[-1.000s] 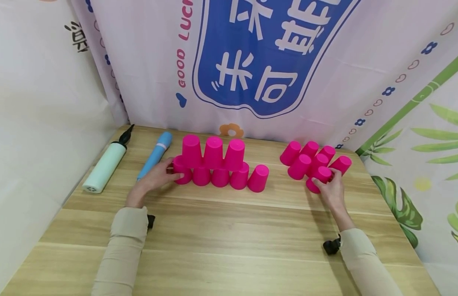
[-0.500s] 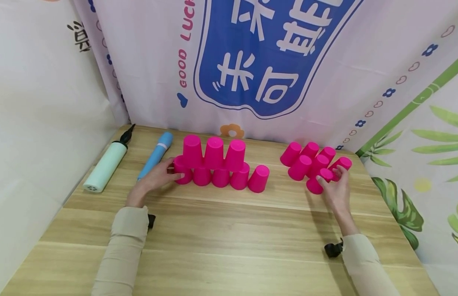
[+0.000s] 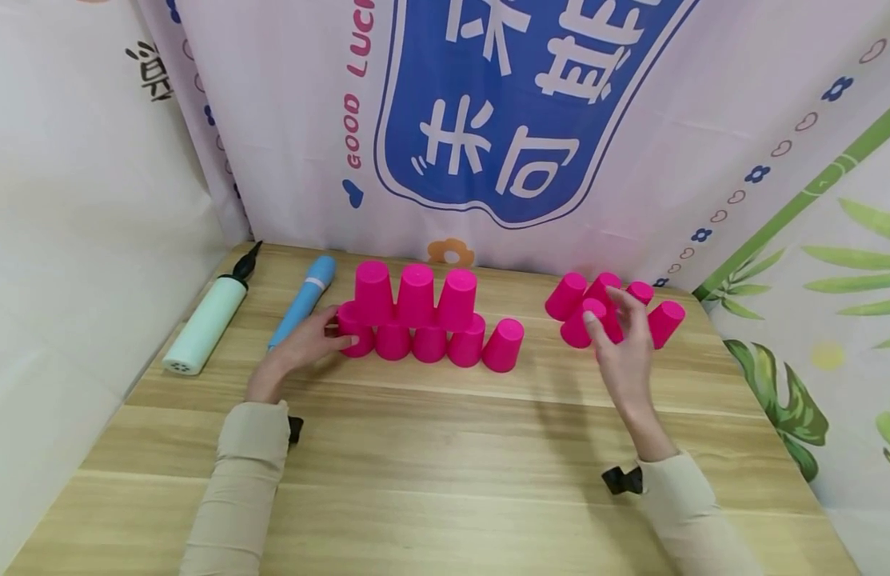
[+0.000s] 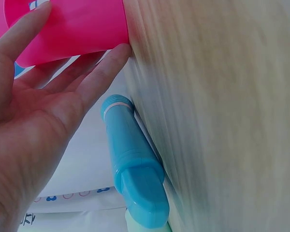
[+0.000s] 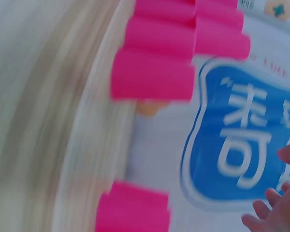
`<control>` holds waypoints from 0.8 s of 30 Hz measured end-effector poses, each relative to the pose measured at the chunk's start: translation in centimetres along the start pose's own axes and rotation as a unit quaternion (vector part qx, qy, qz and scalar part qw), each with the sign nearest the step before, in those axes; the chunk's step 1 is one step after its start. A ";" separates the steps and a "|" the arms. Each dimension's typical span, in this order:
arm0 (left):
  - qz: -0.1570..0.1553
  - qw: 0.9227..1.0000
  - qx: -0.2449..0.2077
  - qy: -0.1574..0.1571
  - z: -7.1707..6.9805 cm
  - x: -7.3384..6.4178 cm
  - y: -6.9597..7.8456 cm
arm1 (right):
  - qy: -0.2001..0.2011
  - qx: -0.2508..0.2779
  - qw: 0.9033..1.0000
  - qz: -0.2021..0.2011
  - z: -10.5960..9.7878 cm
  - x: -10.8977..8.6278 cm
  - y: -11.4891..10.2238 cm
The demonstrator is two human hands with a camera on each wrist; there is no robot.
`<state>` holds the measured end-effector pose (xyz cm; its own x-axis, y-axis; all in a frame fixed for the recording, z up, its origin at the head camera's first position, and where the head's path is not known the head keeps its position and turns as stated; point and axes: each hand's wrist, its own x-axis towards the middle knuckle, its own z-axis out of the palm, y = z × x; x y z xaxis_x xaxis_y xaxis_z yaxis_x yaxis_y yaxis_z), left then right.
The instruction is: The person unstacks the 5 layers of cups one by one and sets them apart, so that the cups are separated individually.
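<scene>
Several pink cups stand upside down in a row, with three more on top; the right-end bottom cup (image 3: pixel 504 346) carries nothing. My left hand (image 3: pixel 306 350) holds the left-end bottom cup (image 3: pixel 356 330), thumb in front and fingers behind. In the left wrist view, thumb and fingers lie on opposite sides of that cup (image 4: pixel 82 29). My right hand (image 3: pixel 627 364) is above the loose group of upside-down pink cups (image 3: pixel 566 298) at the right, fingers spread, holding nothing visible. It partly hides the group's front cups. The right wrist view is blurred, showing right fingertips (image 5: pixel 263 212) apart from the cups.
A blue hand pump-like tube (image 3: pixel 302 302) lies left of the row. Beyond it lies a pale green pump (image 3: pixel 207 324) with a black nozzle. Printed cloth (image 3: pixel 293 160) hangs along the back edge of the wooden table (image 3: pixel 445 456).
My right hand has left the front cup of the right group and moved left and up over the other cups. The left hand stays on its cup.
</scene>
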<state>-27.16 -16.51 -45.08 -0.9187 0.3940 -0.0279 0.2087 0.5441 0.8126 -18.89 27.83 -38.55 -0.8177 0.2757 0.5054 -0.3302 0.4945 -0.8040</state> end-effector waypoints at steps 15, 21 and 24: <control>0.010 1.000 0.003 0.002 -0.1 0.0 0.1 | -0.164 0.074 0.983 -0.040 7.8 0.2 -5.9; 0.001 1.000 -0.004 -0.004 -0.2 0.0 0.2 | -0.230 0.061 0.971 -0.015 11.1 1.4 -4.9; 0.003 1.000 -0.006 -0.005 -0.2 0.1 0.1 | -0.249 0.049 0.967 0.000 12.2 1.6 -5.1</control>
<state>-27.27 -16.55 -44.94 -0.9139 0.4050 -0.0280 0.2108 0.5324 0.8198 -24.26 15.68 -37.43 -0.9357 -0.1671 0.3108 -0.3526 0.4081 -0.8421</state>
